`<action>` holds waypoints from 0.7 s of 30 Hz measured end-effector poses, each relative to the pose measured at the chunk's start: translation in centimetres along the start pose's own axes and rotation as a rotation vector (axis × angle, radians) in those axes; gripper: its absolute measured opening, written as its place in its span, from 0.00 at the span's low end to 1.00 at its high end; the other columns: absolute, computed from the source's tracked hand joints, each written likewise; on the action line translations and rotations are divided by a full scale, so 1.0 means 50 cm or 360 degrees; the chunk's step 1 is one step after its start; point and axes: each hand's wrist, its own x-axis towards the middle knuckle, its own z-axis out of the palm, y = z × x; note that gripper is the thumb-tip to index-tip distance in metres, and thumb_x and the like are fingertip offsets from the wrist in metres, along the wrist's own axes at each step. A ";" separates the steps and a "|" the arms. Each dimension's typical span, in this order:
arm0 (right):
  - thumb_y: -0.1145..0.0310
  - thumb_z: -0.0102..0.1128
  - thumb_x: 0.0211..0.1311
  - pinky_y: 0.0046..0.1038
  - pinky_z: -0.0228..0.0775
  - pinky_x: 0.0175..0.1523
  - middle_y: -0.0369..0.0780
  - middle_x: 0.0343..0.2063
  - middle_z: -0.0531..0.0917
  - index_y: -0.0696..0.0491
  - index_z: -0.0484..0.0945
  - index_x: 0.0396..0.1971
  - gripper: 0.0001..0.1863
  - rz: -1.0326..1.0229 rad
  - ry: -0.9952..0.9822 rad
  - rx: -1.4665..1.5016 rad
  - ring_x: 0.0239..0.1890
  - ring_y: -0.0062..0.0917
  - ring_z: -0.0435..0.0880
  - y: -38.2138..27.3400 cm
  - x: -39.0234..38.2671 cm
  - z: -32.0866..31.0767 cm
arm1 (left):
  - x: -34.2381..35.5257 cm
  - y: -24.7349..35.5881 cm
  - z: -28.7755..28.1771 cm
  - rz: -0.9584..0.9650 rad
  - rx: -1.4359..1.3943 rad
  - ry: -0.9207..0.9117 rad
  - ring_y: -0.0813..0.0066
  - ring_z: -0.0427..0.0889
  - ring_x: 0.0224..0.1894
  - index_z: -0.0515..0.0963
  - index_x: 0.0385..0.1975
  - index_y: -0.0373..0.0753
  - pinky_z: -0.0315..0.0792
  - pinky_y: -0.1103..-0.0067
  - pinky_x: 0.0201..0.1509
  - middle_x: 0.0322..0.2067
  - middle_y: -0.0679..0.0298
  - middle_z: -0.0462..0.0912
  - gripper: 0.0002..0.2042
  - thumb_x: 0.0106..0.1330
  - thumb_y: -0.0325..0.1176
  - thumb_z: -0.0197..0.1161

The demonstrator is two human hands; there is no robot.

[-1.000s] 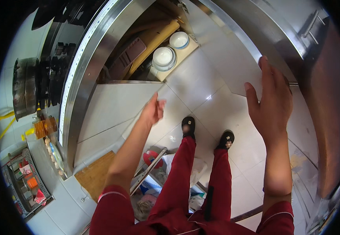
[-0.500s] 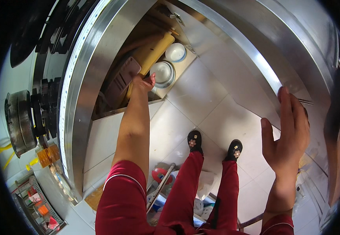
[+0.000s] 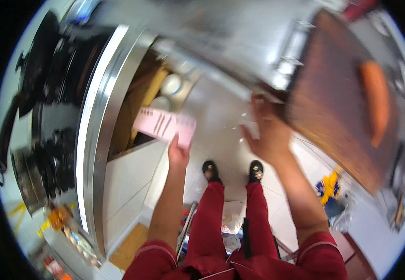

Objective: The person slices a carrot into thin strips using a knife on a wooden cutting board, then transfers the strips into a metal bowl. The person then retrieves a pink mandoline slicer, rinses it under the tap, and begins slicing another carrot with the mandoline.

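Note:
My left hand [image 3: 179,151] grips the near end of a flat pink grater [image 3: 165,126] with rows of slots and holes. The grater is held out in front of the opened cabinet, tilted. Behind it in the cabinet are a white bowl [image 3: 171,84] and a second white dish [image 3: 161,103], partly covered by the grater. My right hand [image 3: 271,133] is empty with thumb and fingers apart, close to the cabinet door edge and left of a wooden cutting board [image 3: 324,112]. An orange carrot [image 3: 376,102] lies on that board.
A steel counter edge [image 3: 102,121] runs along the left, with a dark stove and a metal pot [image 3: 29,179] beyond it. Another steel worktop [image 3: 230,37] spans the far side. A yellow bag [image 3: 329,185] sits low at right, and containers stand by my legs.
My left hand has drawn the pink grater out of the cabinet. My right hand has moved left in view. The view has swung right, bringing the cutting board and carrot in.

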 end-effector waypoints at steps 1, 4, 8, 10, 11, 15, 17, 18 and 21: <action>0.56 0.61 0.49 0.40 0.64 0.53 0.48 0.53 0.70 0.55 0.63 0.59 0.37 0.0100 -0.0116 0.0082 0.51 0.41 0.71 -0.013 -0.008 0.003 | -0.078 -0.031 0.005 -0.0060 0.0080 0.0048 0.70 0.76 0.49 0.70 0.52 0.44 0.72 0.68 0.49 0.48 0.66 0.77 0.15 0.67 0.39 0.51; 0.59 0.62 0.48 0.39 0.65 0.54 0.50 0.54 0.70 0.57 0.60 0.59 0.38 0.0203 -0.0198 0.0530 0.51 0.42 0.73 -0.073 -0.047 -0.013 | -0.347 -0.078 0.024 -0.0276 0.0206 0.0300 0.65 0.75 0.50 0.68 0.52 0.38 0.72 0.65 0.50 0.49 0.59 0.75 0.17 0.66 0.37 0.50; 0.63 0.59 0.50 0.38 0.50 0.67 0.60 0.61 0.57 0.66 0.49 0.62 0.43 0.0376 -0.0499 0.1052 0.64 0.48 0.57 -0.240 -0.111 0.000 | -0.590 -0.082 -0.083 -0.0708 0.0467 0.0499 0.57 0.76 0.48 0.66 0.53 0.35 0.74 0.65 0.50 0.47 0.54 0.75 0.18 0.64 0.34 0.50; 0.60 0.58 0.53 0.35 0.50 0.67 0.60 0.61 0.56 0.66 0.48 0.63 0.43 0.0374 -0.0913 0.1385 0.64 0.48 0.57 -0.310 -0.136 -0.034 | -0.661 -0.030 -0.053 -0.0634 0.1414 -0.0435 0.55 0.75 0.49 0.65 0.53 0.35 0.72 0.63 0.53 0.46 0.53 0.76 0.18 0.64 0.32 0.47; 0.59 0.57 0.54 0.35 0.52 0.66 0.59 0.61 0.58 0.65 0.49 0.63 0.42 0.0264 -0.1118 0.1458 0.63 0.47 0.60 -0.347 -0.156 -0.058 | -0.684 -0.018 -0.053 -0.0724 0.1498 -0.0631 0.55 0.75 0.50 0.65 0.53 0.34 0.71 0.63 0.54 0.47 0.52 0.76 0.18 0.63 0.32 0.46; 0.57 0.54 0.56 0.37 0.60 0.61 0.55 0.55 0.68 0.61 0.54 0.62 0.38 -0.0142 -0.0828 0.1677 0.58 0.45 0.66 -0.293 -0.263 -0.182 | -0.696 -0.023 0.036 -0.1516 0.0622 0.0180 0.55 0.71 0.55 0.63 0.56 0.32 0.64 0.61 0.61 0.52 0.50 0.72 0.20 0.65 0.32 0.45; 0.57 0.53 0.56 0.37 0.60 0.61 0.54 0.55 0.69 0.59 0.59 0.60 0.34 0.0031 -0.0446 0.1646 0.58 0.45 0.67 -0.196 -0.367 -0.212 | -0.760 -0.021 0.183 -0.1413 0.0965 0.0089 0.56 0.68 0.58 0.61 0.57 0.29 0.60 0.60 0.64 0.56 0.49 0.68 0.21 0.67 0.32 0.45; 0.56 0.55 0.55 0.37 0.62 0.60 0.54 0.52 0.71 0.60 0.63 0.58 0.33 0.0269 -0.0527 0.1576 0.56 0.46 0.69 -0.130 -0.406 -0.288 | -0.755 -0.040 0.160 -0.1267 0.0905 -0.0036 0.56 0.68 0.58 0.60 0.58 0.30 0.60 0.60 0.64 0.56 0.49 0.68 0.21 0.67 0.34 0.45; 0.52 0.58 0.53 0.37 0.65 0.56 0.54 0.48 0.75 0.61 0.62 0.58 0.37 0.0592 -0.0358 0.1422 0.52 0.45 0.73 0.016 -0.542 -0.359 | -0.737 -0.058 0.165 -0.0714 0.1326 -0.0378 0.59 0.76 0.49 0.64 0.55 0.26 0.68 0.68 0.55 0.48 0.51 0.76 0.22 0.68 0.38 0.51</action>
